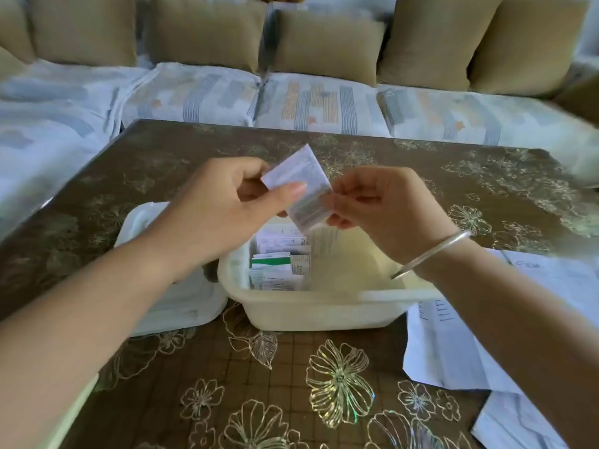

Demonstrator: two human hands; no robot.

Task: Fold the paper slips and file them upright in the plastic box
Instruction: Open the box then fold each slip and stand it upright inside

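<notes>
A folded white paper slip [299,186] with small print is held in the air above the cream plastic box [311,311]. My left hand [227,202] pinches its left edge with thumb and fingers. Its right lower edge is pinched by my right hand [372,202], which wears a silver bangle at the wrist. Inside the box, several folded slips [278,267] stand upright in the left half, one with a green band. The right half of the box shows its bare bottom.
The box's white lid [181,296] lies to its left, partly under my left forearm. Loose printed paper sheets [453,345] lie on the table at the right. The brown flower-patterned tabletop [291,384] extends toward me. A sofa with tan cushions [324,43] stands behind the table.
</notes>
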